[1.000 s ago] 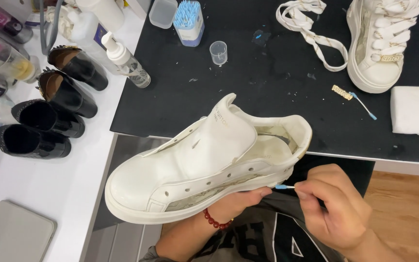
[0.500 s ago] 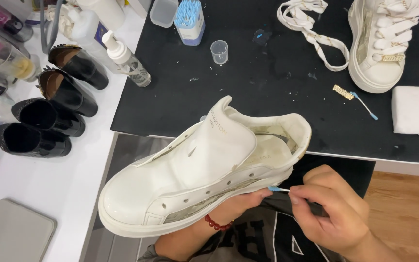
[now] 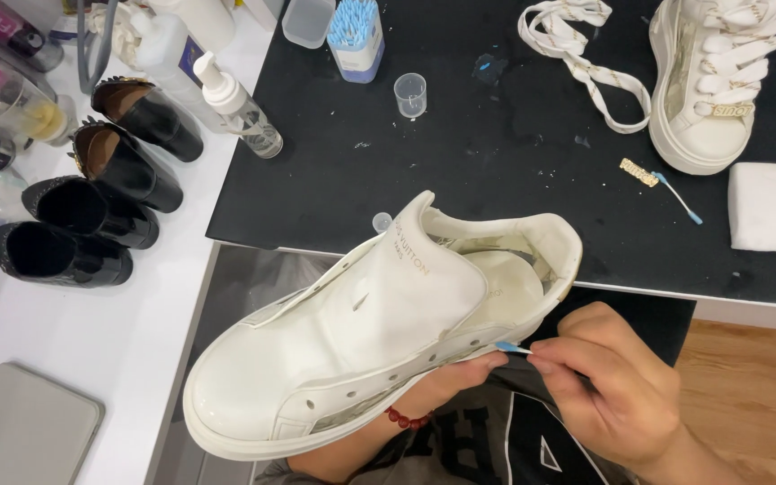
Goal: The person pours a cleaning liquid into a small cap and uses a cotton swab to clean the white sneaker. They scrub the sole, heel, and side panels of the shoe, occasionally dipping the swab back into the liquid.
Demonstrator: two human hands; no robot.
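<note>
Sneaker, white, unlaced, at frame centre, has tilted toe-down toward 8 o'clock since a second ago; side panel now better exposed. Left hand cups it from beneath, fingers curled around the sole. Right hand, at 4 o'clock, pinches a blue-tipped swab, tip touching the eyelet edge.

White sneaker; blue-tipped swab; black mat; seemingly red bead bracelet.
</note>
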